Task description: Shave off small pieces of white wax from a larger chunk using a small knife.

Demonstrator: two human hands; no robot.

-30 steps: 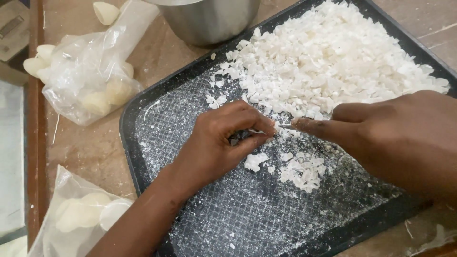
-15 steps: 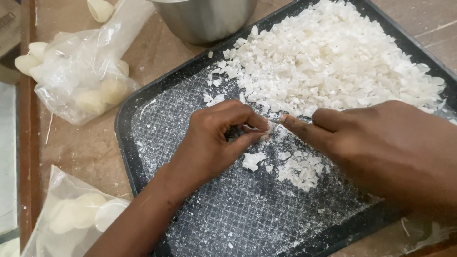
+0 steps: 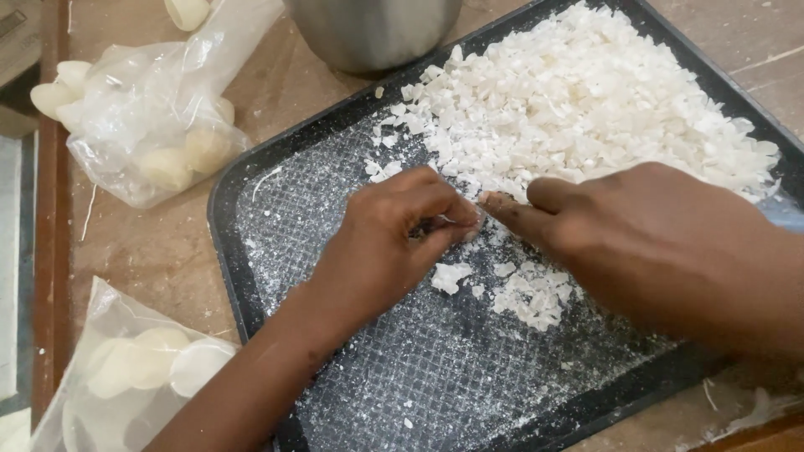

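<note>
Left hand [image 3: 394, 243] and right hand [image 3: 636, 243] meet fingertip to fingertip over the black tray [image 3: 251, 180], fingers pinched shut on a white chip [image 3: 477, 201] to snap it.

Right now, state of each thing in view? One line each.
left hand: fingers curled, pinching something small, hidden
right hand: fingertips meeting the left's
white flakes: heaped at tray's far end
black tray: dusted white, near part mostly bare
upper plastic bag: holds pale discs
lower plastic bag: holds pale discs
metal pot: upright

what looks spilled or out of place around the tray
A few white flakes lie on the wooden table beside the black tray, and white discs sit outside the plastic bag. Otherwise nothing stands out.
</note>
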